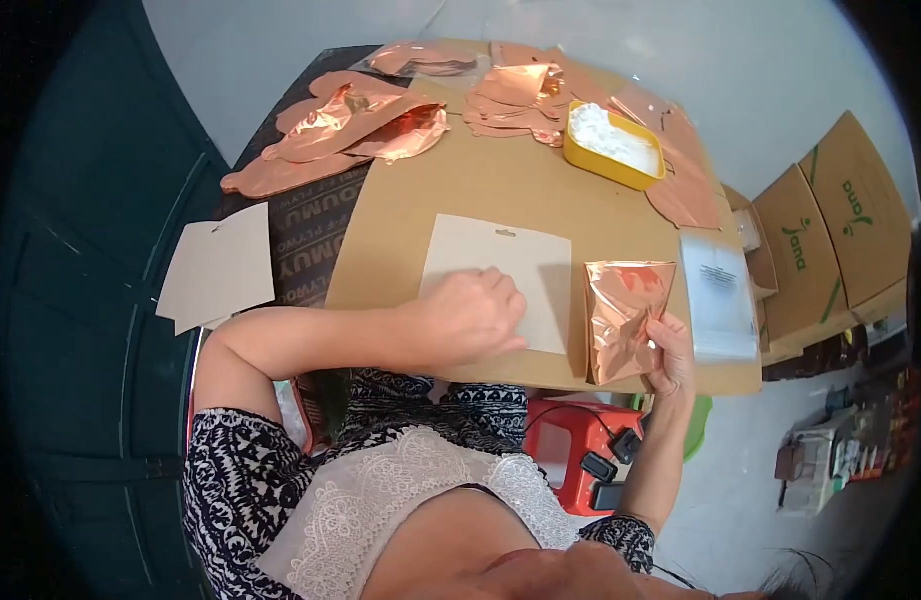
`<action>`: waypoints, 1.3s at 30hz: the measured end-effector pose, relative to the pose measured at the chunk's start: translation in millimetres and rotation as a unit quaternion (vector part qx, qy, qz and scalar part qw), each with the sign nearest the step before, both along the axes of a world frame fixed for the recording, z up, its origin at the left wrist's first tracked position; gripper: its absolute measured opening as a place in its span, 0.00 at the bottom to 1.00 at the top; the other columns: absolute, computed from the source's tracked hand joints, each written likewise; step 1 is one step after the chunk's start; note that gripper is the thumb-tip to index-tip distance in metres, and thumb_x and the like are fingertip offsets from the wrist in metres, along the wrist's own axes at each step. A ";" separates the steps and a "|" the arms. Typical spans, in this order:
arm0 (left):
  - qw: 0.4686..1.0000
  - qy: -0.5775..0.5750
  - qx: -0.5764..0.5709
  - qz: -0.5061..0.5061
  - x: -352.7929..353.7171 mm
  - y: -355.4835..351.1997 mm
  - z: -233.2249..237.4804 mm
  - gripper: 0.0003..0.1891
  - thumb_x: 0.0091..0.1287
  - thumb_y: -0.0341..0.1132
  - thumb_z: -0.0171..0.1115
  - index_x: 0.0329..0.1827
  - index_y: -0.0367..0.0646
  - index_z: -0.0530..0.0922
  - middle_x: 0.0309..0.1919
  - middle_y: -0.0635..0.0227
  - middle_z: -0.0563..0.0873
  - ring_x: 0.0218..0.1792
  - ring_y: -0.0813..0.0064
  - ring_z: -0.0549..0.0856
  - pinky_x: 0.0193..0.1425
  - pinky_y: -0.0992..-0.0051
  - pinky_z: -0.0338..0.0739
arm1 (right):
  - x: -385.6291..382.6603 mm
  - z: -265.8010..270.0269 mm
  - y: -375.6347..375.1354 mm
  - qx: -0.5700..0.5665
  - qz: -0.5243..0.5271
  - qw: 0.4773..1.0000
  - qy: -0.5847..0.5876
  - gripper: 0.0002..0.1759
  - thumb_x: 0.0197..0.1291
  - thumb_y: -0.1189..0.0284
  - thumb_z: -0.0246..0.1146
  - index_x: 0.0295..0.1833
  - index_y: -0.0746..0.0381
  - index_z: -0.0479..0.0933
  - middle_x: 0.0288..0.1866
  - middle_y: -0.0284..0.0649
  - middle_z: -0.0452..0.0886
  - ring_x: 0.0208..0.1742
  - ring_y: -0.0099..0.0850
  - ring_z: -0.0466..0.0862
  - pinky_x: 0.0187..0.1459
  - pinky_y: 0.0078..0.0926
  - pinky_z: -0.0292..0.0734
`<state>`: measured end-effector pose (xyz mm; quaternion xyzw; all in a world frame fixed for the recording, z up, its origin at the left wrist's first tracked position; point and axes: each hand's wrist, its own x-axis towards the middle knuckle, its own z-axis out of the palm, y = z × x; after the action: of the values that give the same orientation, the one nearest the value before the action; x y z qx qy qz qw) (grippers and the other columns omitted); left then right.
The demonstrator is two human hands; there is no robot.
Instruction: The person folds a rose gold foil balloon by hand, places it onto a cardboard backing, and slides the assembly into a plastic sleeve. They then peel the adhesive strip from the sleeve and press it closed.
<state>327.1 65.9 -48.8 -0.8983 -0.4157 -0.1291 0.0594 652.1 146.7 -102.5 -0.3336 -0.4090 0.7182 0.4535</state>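
Note:
My left hand (473, 316) is over a white card (543, 300) with a hanging slot at its far edge. Its fingers are curled into a loose fist, and nothing shows in them. To the right of the card, my right hand (673, 352) pinches the right side of a folded shiny copper foil piece (621, 325), held upright near the table's front edge. The thumb lies on the foil's near face. A stack of clear plastic sleeves (719, 300) lies just right of the foil.
Copper foil shapes (331, 130) lie at the back left, with more (521, 85) at the back middle. A yellow tub (616, 175) of white powder stands at the back right. Grey-white cards (221, 265) lie left. Cardboard boxes (796, 240) stand right; a red stool (551, 440) is below.

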 end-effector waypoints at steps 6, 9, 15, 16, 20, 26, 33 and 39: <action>0.999 0.010 0.004 -0.051 -29.4 30.2 -24.1 0.36 0.64 0.58 0.56 0.67 0.38 0.67 0.68 0.45 0.65 0.71 0.45 0.60 0.74 0.48 0.53 | 1.4 6.8 -12.5 0.003 0.014 1.000 0.009 0.09 0.55 0.73 0.68 0.38 0.68 0.79 0.28 0.39 0.83 0.26 0.25 0.82 0.31 0.21 0.81; 0.996 0.028 -0.036 -0.076 -33.0 39.4 -31.0 0.39 0.66 0.65 0.49 0.74 0.49 0.61 0.72 0.47 0.59 0.74 0.44 0.55 0.74 0.41 0.46 | -3.0 18.4 -20.0 -0.019 0.011 1.000 0.011 0.11 0.55 0.74 0.68 0.40 0.69 0.79 0.30 0.40 0.84 0.27 0.25 0.83 0.32 0.22 0.82; 0.993 0.048 -0.054 -0.090 -36.1 34.1 -22.8 0.40 0.66 0.67 0.45 0.75 0.52 0.60 0.73 0.48 0.58 0.74 0.43 0.54 0.72 0.36 0.43 | 6.0 15.6 -21.7 -0.042 0.031 0.998 0.028 0.09 0.55 0.76 0.68 0.38 0.71 0.80 0.33 0.44 0.85 0.29 0.29 0.85 0.35 0.27 0.87; 0.993 0.050 -0.055 -0.092 -35.2 35.3 -20.9 0.40 0.66 0.67 0.45 0.75 0.51 0.60 0.73 0.48 0.58 0.74 0.43 0.55 0.72 0.36 0.43 | 7.0 13.9 -20.0 -0.044 0.032 0.998 0.028 0.09 0.55 0.76 0.68 0.38 0.71 0.81 0.34 0.44 0.85 0.30 0.29 0.85 0.35 0.27 0.87; 0.994 0.057 -0.036 -0.080 -30.6 31.0 0.4 0.35 0.67 0.60 0.51 0.70 0.45 0.65 0.69 0.48 0.65 0.71 0.49 0.63 0.72 0.42 0.50 | 9.2 24.2 -29.9 -0.055 0.057 0.996 0.040 0.10 0.55 0.77 0.68 0.41 0.72 0.81 0.36 0.45 0.85 0.32 0.30 0.86 0.36 0.29 0.87; 0.994 -0.063 -0.087 0.015 -23.7 118.6 34.3 0.10 0.64 0.37 0.62 0.40 0.38 0.79 0.41 0.55 0.78 0.50 0.57 0.76 0.55 0.56 0.70 | 8.9 20.7 -27.5 -0.061 0.051 0.996 0.031 0.12 0.55 0.77 0.68 0.44 0.73 0.81 0.38 0.45 0.86 0.33 0.29 0.86 0.36 0.27 0.85; 0.988 -0.141 0.057 -0.020 29.5 261.6 55.1 0.05 0.59 0.30 0.62 0.29 0.40 0.83 0.36 0.60 0.81 0.50 0.59 0.75 0.59 0.62 0.68 | 7.4 22.6 -32.2 -0.066 0.042 0.997 0.021 0.11 0.54 0.77 0.68 0.41 0.72 0.81 0.35 0.42 0.86 0.32 0.27 0.85 0.35 0.25 0.84; 0.992 -0.069 0.048 0.091 76.6 309.6 48.0 0.06 0.56 0.31 0.65 0.33 0.40 0.86 0.49 0.55 0.81 0.62 0.52 0.69 0.67 0.60 0.64 | 9.5 23.3 -32.6 -0.067 0.043 0.997 0.005 0.07 0.54 0.77 0.68 0.37 0.70 0.81 0.31 0.41 0.85 0.28 0.25 0.84 0.31 0.22 0.82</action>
<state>403.6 375.6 -0.7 -0.8421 -0.4919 -0.2042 0.0851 661.6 114.1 -79.2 -0.3415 -0.3722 0.7645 0.4006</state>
